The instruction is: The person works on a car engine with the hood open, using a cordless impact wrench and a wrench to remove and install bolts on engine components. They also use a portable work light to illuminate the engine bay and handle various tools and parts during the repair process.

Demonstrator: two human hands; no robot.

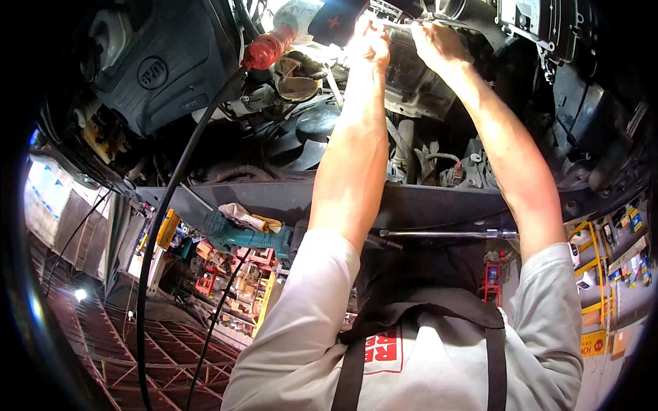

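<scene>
Both my arms reach into an open engine bay. My left hand [370,42] is closed, its fingers curled in strong glare at the top edge; what they grip is washed out. Beside it, my right hand [439,45] has its fingers bent and pressed together at a thin metallic part; I cannot make out what it holds. Below and between the hands sits a dull metal housing [417,85]. Left of my left hand is a black piece with a red mark [334,23]. A work lamp with a red handle [269,48] shines close by.
The lamp's black cable [171,195] hangs down on the left. A plastic engine cover [154,72] and a fan [301,140] lie below the lamp. Along the front crossmember [439,205] rest a teal power tool [257,238] and a long chrome bar [445,234].
</scene>
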